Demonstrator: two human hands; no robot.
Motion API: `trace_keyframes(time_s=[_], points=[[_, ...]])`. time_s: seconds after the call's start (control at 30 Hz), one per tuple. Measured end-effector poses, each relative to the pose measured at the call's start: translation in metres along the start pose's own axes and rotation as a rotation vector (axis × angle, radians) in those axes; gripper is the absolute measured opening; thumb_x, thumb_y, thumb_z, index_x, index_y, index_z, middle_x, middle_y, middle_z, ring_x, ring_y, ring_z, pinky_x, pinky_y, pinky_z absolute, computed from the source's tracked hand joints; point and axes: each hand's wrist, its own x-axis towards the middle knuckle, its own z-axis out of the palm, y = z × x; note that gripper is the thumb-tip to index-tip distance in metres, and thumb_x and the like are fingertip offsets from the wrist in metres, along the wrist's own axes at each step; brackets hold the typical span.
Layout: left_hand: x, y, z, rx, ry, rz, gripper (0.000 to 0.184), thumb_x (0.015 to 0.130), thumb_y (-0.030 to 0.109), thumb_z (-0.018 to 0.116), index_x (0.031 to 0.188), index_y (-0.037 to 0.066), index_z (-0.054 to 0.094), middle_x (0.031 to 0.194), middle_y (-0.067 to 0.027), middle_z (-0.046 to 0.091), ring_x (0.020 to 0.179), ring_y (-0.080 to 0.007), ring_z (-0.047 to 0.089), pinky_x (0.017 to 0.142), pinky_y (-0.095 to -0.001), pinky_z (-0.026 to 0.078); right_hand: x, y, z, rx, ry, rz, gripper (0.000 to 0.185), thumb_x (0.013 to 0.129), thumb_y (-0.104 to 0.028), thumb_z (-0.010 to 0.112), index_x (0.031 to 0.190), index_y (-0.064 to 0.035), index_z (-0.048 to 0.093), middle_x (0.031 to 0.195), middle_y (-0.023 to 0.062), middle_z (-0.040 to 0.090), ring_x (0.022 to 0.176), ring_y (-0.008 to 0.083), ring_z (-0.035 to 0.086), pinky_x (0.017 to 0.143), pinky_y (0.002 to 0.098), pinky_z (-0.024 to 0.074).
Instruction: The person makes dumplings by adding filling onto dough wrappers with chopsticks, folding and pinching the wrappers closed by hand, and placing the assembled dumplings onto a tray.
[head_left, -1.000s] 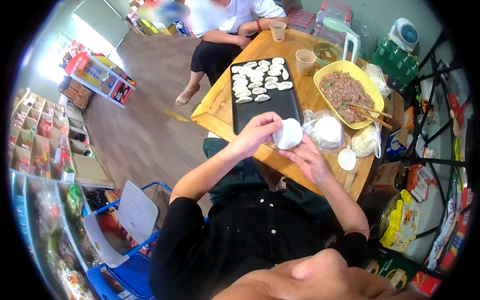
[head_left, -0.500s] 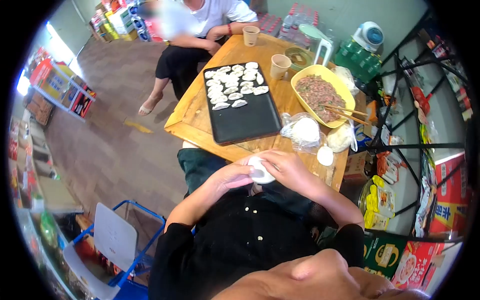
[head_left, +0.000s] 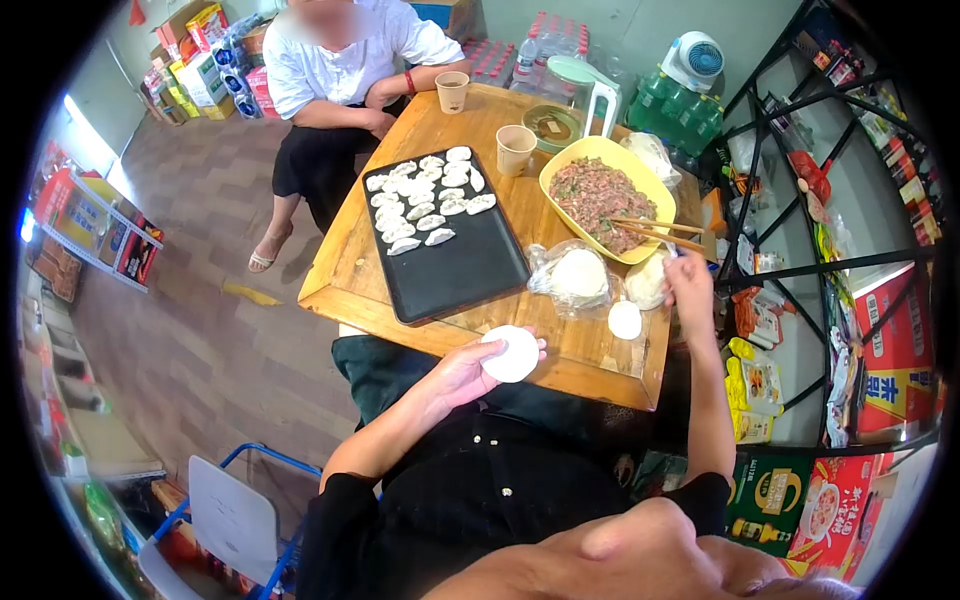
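Note:
A round white wrapper point(head_left: 512, 356) lies on my left hand point(head_left: 463, 374), gripped under the thumb, in front of the table edge. At the right side of the table, my right hand point(head_left: 689, 287) has curled fingers beside a bagged lump of dough point(head_left: 647, 281), just below the chopsticks point(head_left: 655, 230); what it pinches is too small to tell. The chopsticks rest in a yellow bowl point(head_left: 657, 181) of minced filling point(head_left: 600, 198). A plastic bag with white wrappers point(head_left: 580, 277) and a single wrapper point(head_left: 625, 320) lie nearby. Several dumplings point(head_left: 424, 210) sit on a black tray point(head_left: 455, 281).
Two paper cups point(head_left: 452, 92) and a lidded jug point(head_left: 558, 115) stand at the back of the wooden table point(head_left: 345, 255). Another person point(head_left: 340, 75) sits beyond its far left side. A chair point(head_left: 233, 520) is at lower left; a metal shelf point(head_left: 790, 265) stands right.
My right hand has left the wrapper and moved right to the bagged dough and chopsticks. The wrapper stays in my left hand, now lying flat. The camera view has shifted, moving the table left.

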Motion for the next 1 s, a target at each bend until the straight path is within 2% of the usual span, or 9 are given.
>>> trace_keyframes(time_s=[0.13, 0.2, 0.23, 0.33, 0.5, 0.57, 0.77, 0.83, 1.0], points=[[0.005, -0.002, 0.002, -0.017, 0.014, -0.013, 0.055, 0.094, 0.012, 0.059, 0.142, -0.007, 0.038, 0.141, -0.025, 0.048, 0.133, -0.0354, 0.048, 0.115, -0.0424, 0.036, 0.033, -0.03, 0.012, 0.194, 0.159, -0.056, 0.045, 0.093, -0.022, 0.066, 0.128, 0.0031, 0.054, 0.084, 0.0031, 0.06, 0.064, 0.0088, 0.055, 0.05, 0.0206, 0.0443], [0.006, -0.004, 0.007, -0.004, 0.038, -0.029, 0.054, 0.094, 0.011, 0.058, 0.141, -0.007, 0.039, 0.141, -0.0249, 0.049, 0.132, -0.0358, 0.048, 0.115, -0.0425, 0.037, 0.054, -0.026, 0.014, 0.115, -0.029, -0.079, 0.037, 0.094, -0.018, 0.064, 0.126, 0.0012, 0.058, 0.087, 0.0023, 0.061, 0.07, 0.0071, 0.056, 0.06, 0.0205, 0.047], [0.006, -0.004, 0.008, 0.011, 0.049, -0.035, 0.054, 0.094, 0.011, 0.058, 0.141, -0.007, 0.039, 0.141, -0.0249, 0.049, 0.132, -0.0358, 0.049, 0.115, -0.0424, 0.038, 0.061, -0.027, 0.018, 0.077, -0.079, -0.028, 0.028, 0.094, -0.016, 0.064, 0.115, 0.0019, 0.065, 0.092, 0.0021, 0.064, 0.076, 0.0081, 0.058, 0.068, 0.0216, 0.0484], [0.006, -0.003, 0.01, 0.032, 0.082, -0.038, 0.054, 0.094, 0.012, 0.059, 0.14, -0.008, 0.039, 0.139, -0.0246, 0.05, 0.13, -0.0354, 0.05, 0.114, -0.0419, 0.039, 0.073, -0.025, 0.024, -0.038, -0.179, -0.159, 0.024, 0.093, -0.015, 0.065, 0.108, 0.0039, 0.068, 0.092, 0.0015, 0.067, 0.082, 0.0103, 0.062, 0.075, 0.023, 0.0491], [0.005, -0.005, 0.01, 0.03, 0.105, -0.017, 0.055, 0.094, 0.014, 0.06, 0.14, -0.007, 0.041, 0.136, -0.0232, 0.054, 0.127, -0.0343, 0.053, 0.112, -0.0409, 0.04, 0.067, -0.058, 0.011, 0.075, -0.157, -0.046, 0.017, 0.091, -0.009, 0.066, 0.104, 0.0023, 0.069, 0.089, 0.0023, 0.067, 0.079, 0.0097, 0.063, 0.072, 0.0232, 0.0508], [0.006, -0.004, 0.014, 0.037, 0.119, -0.018, 0.055, 0.094, 0.015, 0.06, 0.14, -0.007, 0.041, 0.136, -0.0229, 0.054, 0.127, -0.0338, 0.053, 0.112, -0.0403, 0.04, 0.066, -0.075, -0.006, -0.142, -0.129, -0.068, 0.021, 0.094, -0.012, 0.064, 0.108, 0.0032, 0.066, 0.094, 0.0044, 0.067, 0.083, 0.0108, 0.064, 0.073, 0.023, 0.0532], [0.003, -0.006, 0.015, 0.12, 0.233, -0.026, 0.052, 0.095, 0.014, 0.059, 0.138, -0.01, 0.043, 0.138, -0.0174, 0.054, 0.122, -0.0288, 0.058, 0.108, -0.0378, 0.045, 0.08, -0.063, -0.008, 0.096, 0.02, -0.224, 0.017, 0.092, -0.008, 0.063, 0.105, 0.0029, 0.067, 0.103, 0.0066, 0.066, 0.093, 0.0133, 0.062, 0.081, 0.0251, 0.0505], [0.004, -0.006, 0.02, 0.162, 0.267, -0.035, 0.047, 0.098, 0.014, 0.055, 0.138, -0.008, 0.045, 0.137, -0.0149, 0.056, 0.123, -0.0251, 0.057, 0.108, -0.0344, 0.044, 0.09, -0.047, 0.001, -0.317, 0.074, -0.639, 0.016, 0.091, -0.005, 0.064, 0.103, 0.0047, 0.067, 0.106, 0.0099, 0.066, 0.097, 0.017, 0.063, 0.085, 0.0267, 0.0503], [0.006, -0.011, 0.016, 0.165, 0.249, -0.056, 0.047, 0.097, 0.014, 0.055, 0.137, -0.008, 0.046, 0.138, -0.0141, 0.055, 0.124, -0.0226, 0.056, 0.109, -0.0331, 0.043, 0.107, -0.025, 0.026, -0.405, -0.065, -0.787, 0.016, 0.087, -0.003, 0.066, 0.103, 0.0015, 0.067, 0.113, 0.0126, 0.065, 0.1, 0.0249, 0.066, 0.086, 0.0324, 0.0525]])
